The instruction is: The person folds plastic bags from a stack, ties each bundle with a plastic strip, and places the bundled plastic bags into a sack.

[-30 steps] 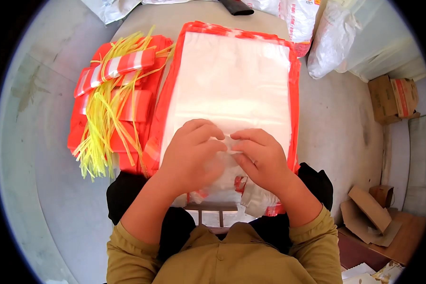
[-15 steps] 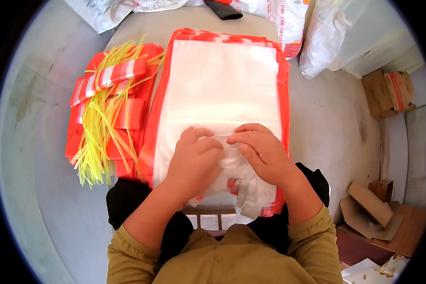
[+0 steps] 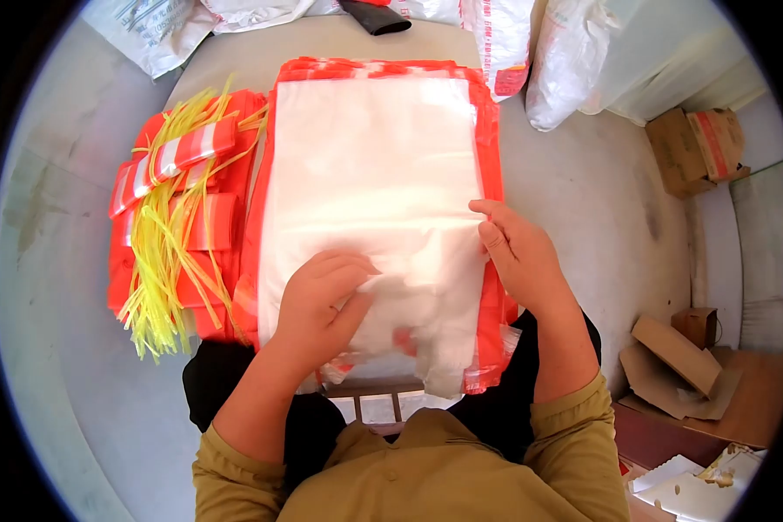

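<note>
A large white plastic bag point(image 3: 374, 165) lies flat on a stack of red-edged plastic bags point(image 3: 489, 139) in front of me. My left hand point(image 3: 326, 300) is over the lower left of the white bag, fingers bent and thumb apart from them. At the right edge of that bag is my right hand point(image 3: 522, 257), its thumb and index finger slightly apart. The bag's near end is crumpled, with a cut-out between its handle strips. To the left lie folded red-and-white bags point(image 3: 174, 161) with a bunch of yellow plastic strings point(image 3: 158, 278) across them.
White printed sacks point(image 3: 500, 43) and a dark tube-like object point(image 3: 376, 17) are at the far side. On the right are a cardboard box point(image 3: 679, 157) and an opened carton point(image 3: 674, 374) on a brown surface. My legs are under the stack's near end.
My hands have moved apart: the right hand went outward to the bag's right edge, the left hand lower and to the left. The whole view has shifted slightly.
</note>
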A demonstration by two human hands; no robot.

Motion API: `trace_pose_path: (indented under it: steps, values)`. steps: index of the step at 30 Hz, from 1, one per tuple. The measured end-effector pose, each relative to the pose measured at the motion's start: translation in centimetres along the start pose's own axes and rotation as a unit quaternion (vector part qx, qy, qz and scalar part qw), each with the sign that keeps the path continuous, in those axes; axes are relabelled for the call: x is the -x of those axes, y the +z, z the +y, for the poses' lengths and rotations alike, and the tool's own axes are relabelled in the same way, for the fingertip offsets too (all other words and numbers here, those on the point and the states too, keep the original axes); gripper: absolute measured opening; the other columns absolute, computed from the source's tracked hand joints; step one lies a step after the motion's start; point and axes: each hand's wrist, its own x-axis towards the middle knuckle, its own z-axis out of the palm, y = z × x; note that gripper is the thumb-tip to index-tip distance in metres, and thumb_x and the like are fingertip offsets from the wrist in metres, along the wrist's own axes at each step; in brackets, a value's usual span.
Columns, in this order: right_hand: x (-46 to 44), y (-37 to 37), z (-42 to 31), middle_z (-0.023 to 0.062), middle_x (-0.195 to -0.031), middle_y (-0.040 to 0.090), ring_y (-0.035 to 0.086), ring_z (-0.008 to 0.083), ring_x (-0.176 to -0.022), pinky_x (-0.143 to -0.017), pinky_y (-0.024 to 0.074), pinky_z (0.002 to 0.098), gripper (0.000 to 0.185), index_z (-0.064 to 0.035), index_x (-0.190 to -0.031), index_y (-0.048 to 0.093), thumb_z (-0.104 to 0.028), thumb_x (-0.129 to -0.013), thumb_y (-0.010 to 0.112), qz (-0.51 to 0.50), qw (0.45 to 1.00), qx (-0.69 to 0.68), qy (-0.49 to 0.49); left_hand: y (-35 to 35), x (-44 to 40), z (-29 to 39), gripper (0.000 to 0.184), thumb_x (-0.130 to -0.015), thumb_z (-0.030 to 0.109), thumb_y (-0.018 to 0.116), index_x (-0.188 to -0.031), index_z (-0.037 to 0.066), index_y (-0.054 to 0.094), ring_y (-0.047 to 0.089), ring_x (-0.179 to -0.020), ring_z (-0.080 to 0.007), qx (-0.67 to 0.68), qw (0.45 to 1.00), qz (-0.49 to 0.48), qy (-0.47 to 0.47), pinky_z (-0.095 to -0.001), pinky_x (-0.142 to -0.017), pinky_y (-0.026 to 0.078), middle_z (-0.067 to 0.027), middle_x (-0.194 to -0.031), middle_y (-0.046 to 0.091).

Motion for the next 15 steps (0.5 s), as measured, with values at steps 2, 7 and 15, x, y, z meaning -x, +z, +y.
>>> trace_pose_path:
  steps: [2,7,15]
  values:
    - [0.2,-0.8,0.5,0.0090,-0.101,0.071,0.067,0.0186,-0.095,-0.090,0.0523,0.0317,0.037,-0.0004,-0.139,0.063,-0.020,-0.109,0.052,-0.024,0.998,0.054,0.028,0.0,0.1,-0.1,0.009,-0.093,0.001,0.068,-0.101,-0.002,0.072,0.069,-0.108,-0.0324,0.021,1.000,0.003,-0.009,-0.0396,-0.093,0.054,-0.0145,-0.105,0.074]
    - [0.7,-0.3,2.6,0.0177,-0.107,0.072,0.069,0.0321,-0.102,-0.090,0.0524,0.0405,0.041,-0.0012,-0.140,0.061,-0.024,-0.106,0.057,-0.018,0.998,-0.060,0.020,-0.4,0.3,0.3,0.015,-0.097,0.003,0.066,-0.109,-0.003,0.072,0.067,-0.112,-0.0279,0.067,0.994,-0.008,-0.082,-0.0359,-0.096,0.052,-0.0146,-0.115,0.072]
    - [0.6,0.6,3.9,0.0083,-0.125,0.066,0.061,0.0216,-0.116,-0.104,0.0475,0.0357,0.045,-0.0057,-0.149,0.057,-0.023,-0.107,0.059,0.000,0.975,-0.219,0.045,-0.2,0.7,-0.5,0.019,-0.104,0.008,0.062,-0.117,-0.004,0.070,0.063,-0.110,-0.0187,0.142,0.985,-0.008,-0.101,-0.0300,-0.097,0.048,-0.0102,-0.120,0.069]
